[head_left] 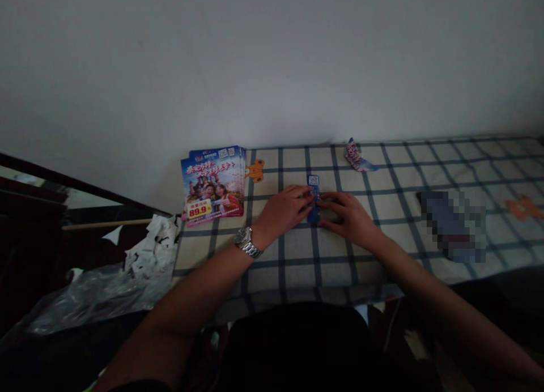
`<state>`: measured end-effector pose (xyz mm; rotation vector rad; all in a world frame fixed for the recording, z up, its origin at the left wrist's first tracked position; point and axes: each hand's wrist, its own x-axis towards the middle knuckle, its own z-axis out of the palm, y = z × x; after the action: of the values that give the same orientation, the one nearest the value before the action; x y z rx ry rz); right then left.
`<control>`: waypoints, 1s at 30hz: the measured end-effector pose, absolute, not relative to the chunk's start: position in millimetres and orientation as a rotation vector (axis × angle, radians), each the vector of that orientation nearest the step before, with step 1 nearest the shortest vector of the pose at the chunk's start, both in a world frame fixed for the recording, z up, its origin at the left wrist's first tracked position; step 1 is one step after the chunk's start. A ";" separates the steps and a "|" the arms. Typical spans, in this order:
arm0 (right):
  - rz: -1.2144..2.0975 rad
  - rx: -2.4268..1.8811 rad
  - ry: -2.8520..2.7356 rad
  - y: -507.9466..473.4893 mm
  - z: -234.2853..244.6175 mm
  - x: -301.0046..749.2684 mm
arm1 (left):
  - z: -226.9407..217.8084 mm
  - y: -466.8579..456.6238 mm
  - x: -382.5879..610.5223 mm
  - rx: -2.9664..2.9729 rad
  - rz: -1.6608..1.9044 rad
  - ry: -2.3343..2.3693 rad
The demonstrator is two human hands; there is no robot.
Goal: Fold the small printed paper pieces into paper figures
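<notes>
Blue paper strip [313, 198] held flat between left hand [283, 211] and right hand [345, 217], both grips clamped from either side, on checked cloth [293, 273]; flyer stack [212, 185] just beyond left hand.

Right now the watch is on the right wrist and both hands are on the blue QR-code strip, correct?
Wrong wrist. The head view shows the metal-link wristwatch on the left wrist, not the right. The rest stands: the left hand and the right hand both touch the blue QR-code strip.
</notes>
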<state>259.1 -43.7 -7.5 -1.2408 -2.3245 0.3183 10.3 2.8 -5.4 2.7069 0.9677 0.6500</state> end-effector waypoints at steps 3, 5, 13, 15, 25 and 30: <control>0.300 -1.242 -2.286 -40.7 -6.8 259.3 | -6.0 3.7 10.0 2.712 0.635 0.974; 0.250 -1.271 -2.253 -37.0 -7.1 258.6 | -6.4 4.0 9.8 2.721 0.621 0.977; 0.200 -1.354 -2.276 -23.5 -16.6 255.6 | -4.8 3.1 9.1 2.718 0.617 0.974; 0.208 -1.364 -2.297 -24.0 -16.8 255.7 | -4.5 3.0 9.1 2.714 0.617 0.972; 0.364 -1.351 -2.416 -29.4 -8.1 260.2 | -8.1 3.4 9.9 2.703 0.638 0.983; 0.394 -1.341 -2.441 -29.2 -11.2 262.6 | -6.3 2.9 10.3 2.712 0.631 0.971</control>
<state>262.6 -29.2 -11.2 -1.3413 -2.4412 0.3938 10.3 2.9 -6.3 2.7117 0.9712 0.6311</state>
